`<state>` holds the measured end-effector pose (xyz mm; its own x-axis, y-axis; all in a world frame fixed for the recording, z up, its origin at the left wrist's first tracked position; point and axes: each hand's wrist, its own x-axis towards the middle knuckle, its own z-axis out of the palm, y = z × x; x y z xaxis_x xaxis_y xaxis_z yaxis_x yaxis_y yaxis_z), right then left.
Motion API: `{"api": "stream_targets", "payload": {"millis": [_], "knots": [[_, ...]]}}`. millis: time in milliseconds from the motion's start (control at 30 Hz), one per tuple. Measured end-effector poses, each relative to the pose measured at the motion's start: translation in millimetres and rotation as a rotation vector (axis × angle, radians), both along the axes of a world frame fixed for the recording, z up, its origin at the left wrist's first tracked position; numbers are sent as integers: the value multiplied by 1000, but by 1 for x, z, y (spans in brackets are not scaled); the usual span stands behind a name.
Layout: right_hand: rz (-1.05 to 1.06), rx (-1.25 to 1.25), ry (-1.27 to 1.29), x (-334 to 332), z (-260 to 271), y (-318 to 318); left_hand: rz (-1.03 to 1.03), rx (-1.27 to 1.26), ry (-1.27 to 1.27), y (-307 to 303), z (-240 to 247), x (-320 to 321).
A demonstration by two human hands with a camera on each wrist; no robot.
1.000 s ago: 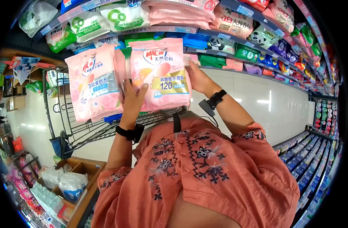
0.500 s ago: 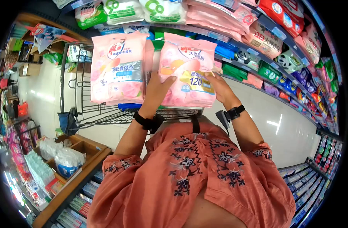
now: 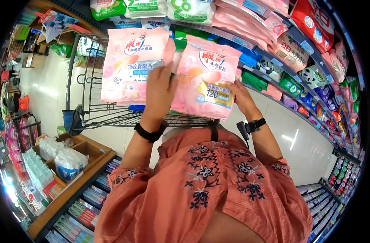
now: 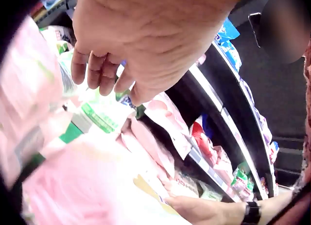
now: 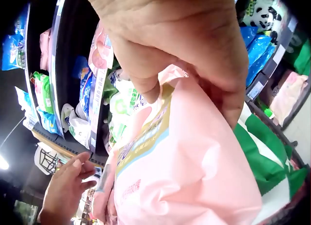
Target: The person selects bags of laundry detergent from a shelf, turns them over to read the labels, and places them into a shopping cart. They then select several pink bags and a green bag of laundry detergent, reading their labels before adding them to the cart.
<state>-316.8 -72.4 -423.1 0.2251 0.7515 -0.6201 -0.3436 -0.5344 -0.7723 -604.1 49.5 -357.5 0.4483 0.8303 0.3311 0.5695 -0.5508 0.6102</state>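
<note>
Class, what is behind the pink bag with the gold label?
Behind the pink bag, the right wrist view shows part of a green-and-white package; whatever the bag covers cannot be seen.

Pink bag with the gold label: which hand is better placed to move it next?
Probably the right hand: it grips that pink bag at its edge, while the left hand holds nothing.

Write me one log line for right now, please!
left hand: holds nothing | right hand: grips gold-labelled pink bag | other pink bag: on its left
</note>
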Motion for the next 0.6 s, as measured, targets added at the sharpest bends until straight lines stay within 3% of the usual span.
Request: {"api": "stream_targets", "payload": {"millis": [133,267,600], "knots": [[-78,-37,-33,-3,-2,7,187,76,186,32,-11,-30],[-95,-60,-113,-9,-3,9,194,127,274,51,-25,-43],[-106,-42,-211,-16,-11,13,245,-49,392,82,-30,-46]]}}
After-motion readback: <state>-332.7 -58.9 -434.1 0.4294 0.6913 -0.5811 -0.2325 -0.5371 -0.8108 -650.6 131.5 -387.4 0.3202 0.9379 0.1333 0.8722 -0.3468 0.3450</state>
